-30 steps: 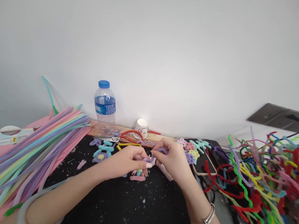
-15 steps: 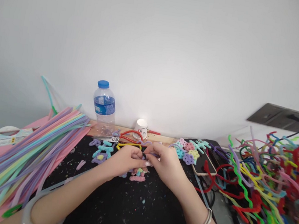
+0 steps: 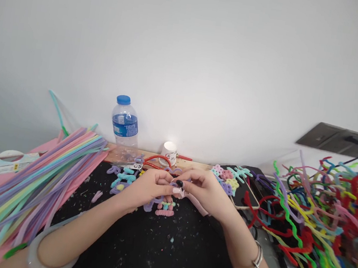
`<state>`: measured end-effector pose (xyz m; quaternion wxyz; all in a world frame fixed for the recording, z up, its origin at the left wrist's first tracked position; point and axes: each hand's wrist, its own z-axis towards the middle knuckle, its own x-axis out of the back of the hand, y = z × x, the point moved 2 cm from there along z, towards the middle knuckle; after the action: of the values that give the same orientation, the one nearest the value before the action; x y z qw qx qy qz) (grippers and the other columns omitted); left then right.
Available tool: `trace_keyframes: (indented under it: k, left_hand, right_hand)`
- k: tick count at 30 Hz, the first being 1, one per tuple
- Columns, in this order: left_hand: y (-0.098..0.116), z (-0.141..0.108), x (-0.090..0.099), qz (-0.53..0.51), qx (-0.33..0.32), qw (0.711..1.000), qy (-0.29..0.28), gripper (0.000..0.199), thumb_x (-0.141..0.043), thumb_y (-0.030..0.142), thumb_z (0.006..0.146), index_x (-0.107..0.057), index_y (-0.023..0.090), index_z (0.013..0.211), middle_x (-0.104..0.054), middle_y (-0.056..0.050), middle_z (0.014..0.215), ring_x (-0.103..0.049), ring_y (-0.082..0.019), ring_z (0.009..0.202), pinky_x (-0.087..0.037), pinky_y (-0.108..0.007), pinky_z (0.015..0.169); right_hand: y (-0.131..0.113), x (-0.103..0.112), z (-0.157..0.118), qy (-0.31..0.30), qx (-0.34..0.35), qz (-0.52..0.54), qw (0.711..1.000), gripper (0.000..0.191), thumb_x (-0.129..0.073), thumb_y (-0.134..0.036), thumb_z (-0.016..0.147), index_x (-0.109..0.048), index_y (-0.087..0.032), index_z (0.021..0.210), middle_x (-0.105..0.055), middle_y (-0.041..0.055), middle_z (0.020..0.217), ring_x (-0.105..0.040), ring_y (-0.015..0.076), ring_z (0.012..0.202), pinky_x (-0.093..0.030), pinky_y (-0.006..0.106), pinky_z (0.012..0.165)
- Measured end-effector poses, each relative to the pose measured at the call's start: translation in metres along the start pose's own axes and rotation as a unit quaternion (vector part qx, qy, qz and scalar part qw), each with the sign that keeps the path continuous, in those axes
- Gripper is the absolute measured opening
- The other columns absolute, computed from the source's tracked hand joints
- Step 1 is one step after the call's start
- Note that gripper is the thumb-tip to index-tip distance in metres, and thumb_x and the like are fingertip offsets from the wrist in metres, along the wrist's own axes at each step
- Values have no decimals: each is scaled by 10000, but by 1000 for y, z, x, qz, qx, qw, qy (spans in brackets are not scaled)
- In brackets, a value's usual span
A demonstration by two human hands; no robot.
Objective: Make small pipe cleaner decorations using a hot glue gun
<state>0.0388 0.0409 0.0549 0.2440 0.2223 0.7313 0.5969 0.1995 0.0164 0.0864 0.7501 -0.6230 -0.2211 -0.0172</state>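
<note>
Over the black work surface (image 3: 159, 251), my left hand (image 3: 153, 188) and my right hand (image 3: 202, 189) meet with thumbs and fingertips pinched close together. Between them is a pale lilac pipe cleaner (image 3: 196, 204), one end of which sticks out below my right palm. The exact pinch point is mostly hidden by the fingers. Just under my hands lies a small pink and multicoloured pipe cleaner shape (image 3: 164, 212). Purple loops (image 3: 148, 206) lie below my left hand, partly covered. A turquoise and purple pipe cleaner piece (image 3: 123, 179) rests to the left of it.
Straight pastel pipe cleaners (image 3: 43, 177) are heaped at left. A tangle of bright bent ones (image 3: 326, 225) fills the right. Behind stand a water bottle (image 3: 125, 126), a paper cup (image 3: 169, 154) and red-handled pliers (image 3: 158, 161). Pipe cleaner flowers (image 3: 226, 176) lie by a phone (image 3: 245, 194).
My right hand has turned and shifted slightly right. The pale lilac end now shows beneath it, and the pink shape below is less covered.
</note>
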Motion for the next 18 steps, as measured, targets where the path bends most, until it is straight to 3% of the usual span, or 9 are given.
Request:
trace_keyframes:
  k: [5, 11, 18]
  left_hand:
    - [4, -1, 1, -13, -11, 1000, 16, 178, -698, 266, 728, -612, 125, 794, -692, -27, 711, -577, -78, 555, -436, -156, 487]
    - [-1, -1, 2, -70, -9, 997, 10, 207, -721, 290, 716, -609, 139, 804, -677, -8, 688, -580, -75, 551, -452, -161, 500]
    - [4, -3, 2, 10, -4, 999, -51, 171, -692, 270, 732, -636, 128, 808, -683, -23, 673, -616, -110, 577, -474, -207, 545]
  right_hand:
    - [-8, 5, -3, -32, -5, 51, 998, 155, -582, -215, 819, -723, -160, 852, -677, 32, 796, -600, 146, 747, -459, 260, 688]
    - [-3, 2, -3, -31, -62, 115, 991, 104, -681, -242, 724, -661, -144, 697, -624, 2, 641, -531, 98, 546, -414, 220, 503]
    - [10, 6, -2, -16, -97, 75, 992, 156, -717, -162, 644, -587, -158, 730, -581, -41, 595, -546, 78, 504, -433, 187, 472]
